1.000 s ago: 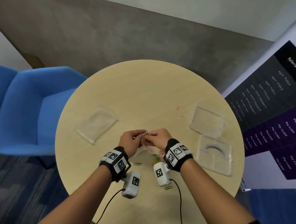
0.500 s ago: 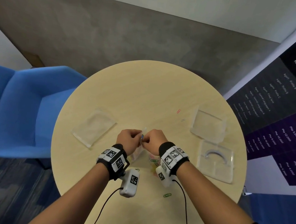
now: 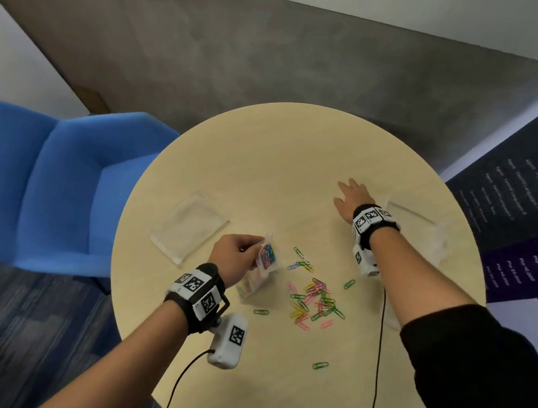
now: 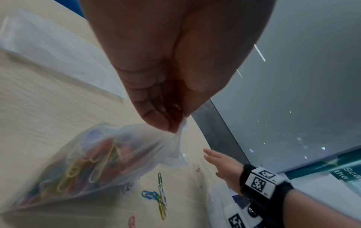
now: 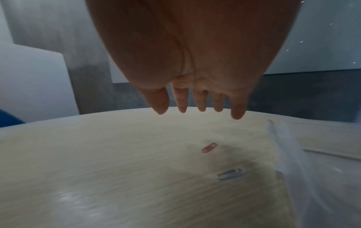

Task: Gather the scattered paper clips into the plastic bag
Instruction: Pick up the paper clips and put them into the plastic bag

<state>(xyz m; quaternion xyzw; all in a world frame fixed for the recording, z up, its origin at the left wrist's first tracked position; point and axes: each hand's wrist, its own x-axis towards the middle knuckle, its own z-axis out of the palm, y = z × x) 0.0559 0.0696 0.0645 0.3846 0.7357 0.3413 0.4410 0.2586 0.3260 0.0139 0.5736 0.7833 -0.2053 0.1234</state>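
My left hand (image 3: 239,254) pinches the top edge of a small clear plastic bag (image 3: 262,271) that holds several coloured paper clips (image 4: 87,166); the pinch shows close up in the left wrist view (image 4: 171,123). A heap of loose coloured clips (image 3: 315,300) lies on the round table to the right of the bag. My right hand (image 3: 350,195) hovers open, fingers straight, over the far right of the table. Below its fingers (image 5: 183,101) lie a red clip (image 5: 209,147) and a white clip (image 5: 230,173).
The round wooden table (image 3: 266,157) carries a flat clear plastic bag (image 3: 189,227) at the left and clear plastic packaging (image 3: 421,229) at the right. Single green clips (image 3: 320,364) lie near the front. A blue armchair (image 3: 47,187) stands left of the table.
My right hand has left the bag and reached out to the far right of the table, fingers spread. The left hand stays pinching the bag. The heap of clips is uncovered.
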